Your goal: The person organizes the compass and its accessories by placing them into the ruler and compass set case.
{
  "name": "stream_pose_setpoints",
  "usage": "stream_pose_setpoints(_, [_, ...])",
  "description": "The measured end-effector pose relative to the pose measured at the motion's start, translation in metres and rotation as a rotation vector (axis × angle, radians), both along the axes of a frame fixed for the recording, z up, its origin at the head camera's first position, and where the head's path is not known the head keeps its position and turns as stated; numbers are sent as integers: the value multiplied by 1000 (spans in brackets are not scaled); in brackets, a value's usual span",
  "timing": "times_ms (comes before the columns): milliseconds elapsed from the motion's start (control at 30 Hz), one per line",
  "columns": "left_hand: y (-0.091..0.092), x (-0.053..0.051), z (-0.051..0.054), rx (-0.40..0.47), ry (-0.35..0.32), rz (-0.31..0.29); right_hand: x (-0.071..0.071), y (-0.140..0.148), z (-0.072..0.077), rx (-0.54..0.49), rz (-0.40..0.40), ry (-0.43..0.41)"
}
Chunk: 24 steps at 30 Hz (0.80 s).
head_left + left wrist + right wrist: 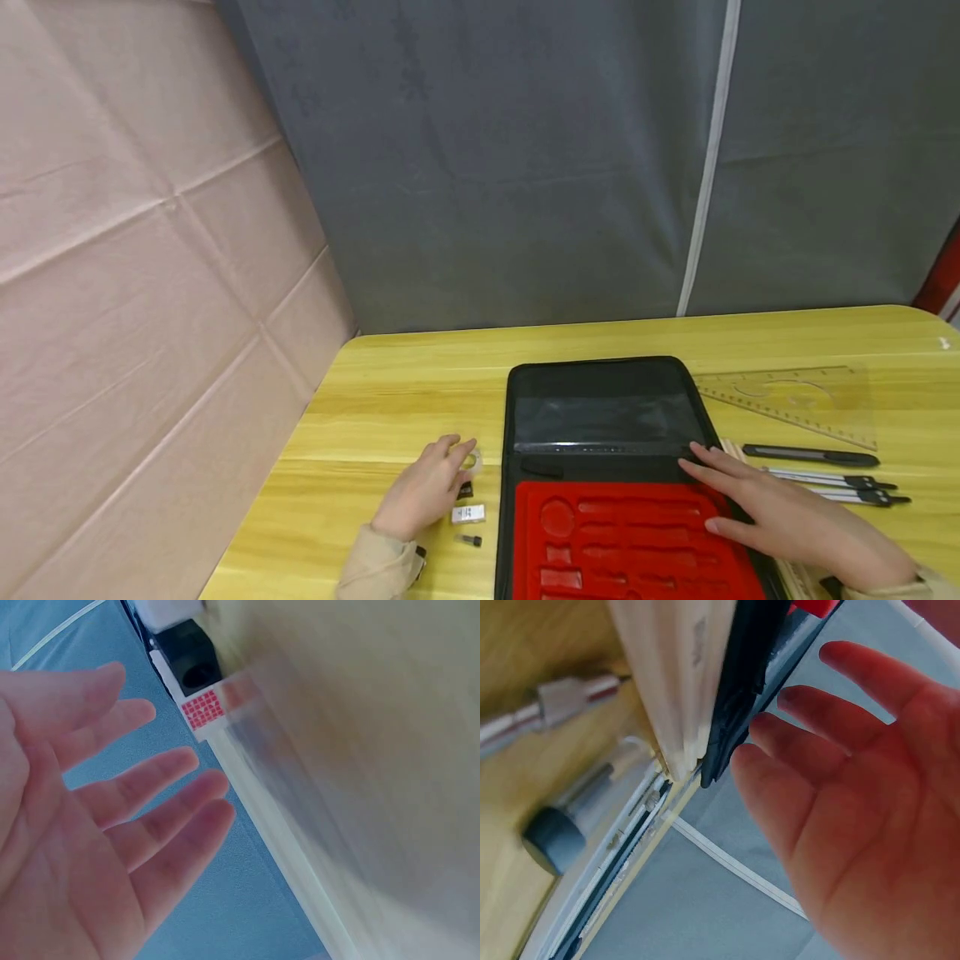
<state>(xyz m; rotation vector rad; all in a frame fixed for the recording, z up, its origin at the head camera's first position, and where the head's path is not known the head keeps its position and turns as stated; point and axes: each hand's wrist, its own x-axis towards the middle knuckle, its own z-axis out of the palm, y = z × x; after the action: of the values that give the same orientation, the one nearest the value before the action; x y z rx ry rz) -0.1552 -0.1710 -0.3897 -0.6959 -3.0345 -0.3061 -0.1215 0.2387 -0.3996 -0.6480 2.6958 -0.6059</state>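
A black zip case [506, 517] lies unfolded on the table, with a clear pocket [600, 421] at the back and a red moulded tray [626, 517] in front, its shaped slots bare. My right hand [795, 517] is spread over the case's right edge, holding nothing; whether it touches the case I cannot tell. My left hand [420, 496] hovers or rests left of the case, fingers loosely extended, palm bare in the left wrist view. Near it are a translucent ring [476, 461], a small dark block [465, 490], a white printed eraser [468, 514] and a black-capped tube [469, 540].
Right of the case lie a clear set square [810, 396], a dark pen-like tool [810, 455] and two metal compasses [855, 481]. Pale wooden sticks [679, 675] run along the case's right edge. A grey curtain [487, 167] hangs behind the table.
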Motion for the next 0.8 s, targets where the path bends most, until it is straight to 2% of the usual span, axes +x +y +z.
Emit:
stream_pose_setpoints(167, [1, 0, 0, -20, 7, -8, -2, -1, -3, 25, 35, 44])
stream_pose_setpoints(333, [0, 0, 0, -43, 6, -18, -2, -3, -6, 46, 35, 65])
stream_pose_setpoints(500, [1, 0, 0, -28, -18, -23, -4, -4, -8, 41, 43, 76])
stream_pose_setpoints(667, [1, 0, -1, -8, -54, -27, -6, -3, -11, -12, 74, 36])
stream_pose_setpoints(800, [2, 0, -3, 2, -50, -43, -5, -2, -15, 3, 97, 69])
